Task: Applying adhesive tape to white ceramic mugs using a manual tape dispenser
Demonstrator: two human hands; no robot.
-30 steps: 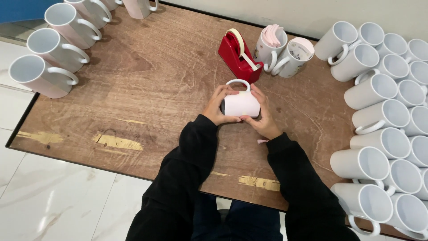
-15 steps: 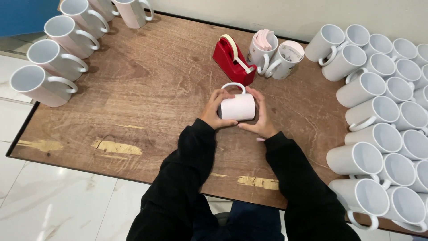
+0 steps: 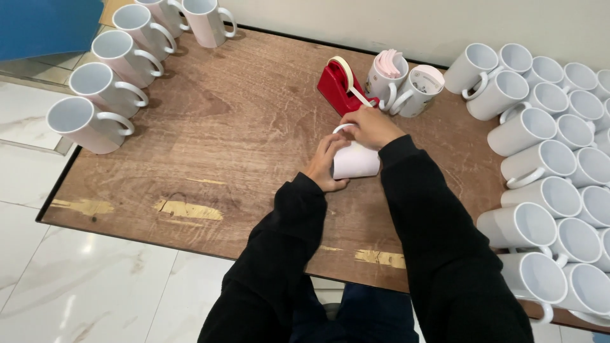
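We've got a white mug lying on its side near the middle of the table, handle pointing away from us. The left hand cups its left end, fingers curled round the body, gripping it in place. The right hand reaches over the top of the mug, fingers closed near the handle and right up against the red tape dispenser; a strip of pale tape runs from the roll down towards those fingers, though we cannot tell whether they actually pinch it. Both arms wear black sleeves.

Just behind the dispenser stand two mugs, one stuffed with pinkish paper pieces, the other with a printed wrap on it. Out to the right, a big crowd of white mugs is packed together, rims tilted towards us, running down to the table's near edge. Over on the far left, a row of mugs lines the edge, laid at an angle with handles to the right. The wood top shows yellowish scuffs near us, and pale marble floor lies below.
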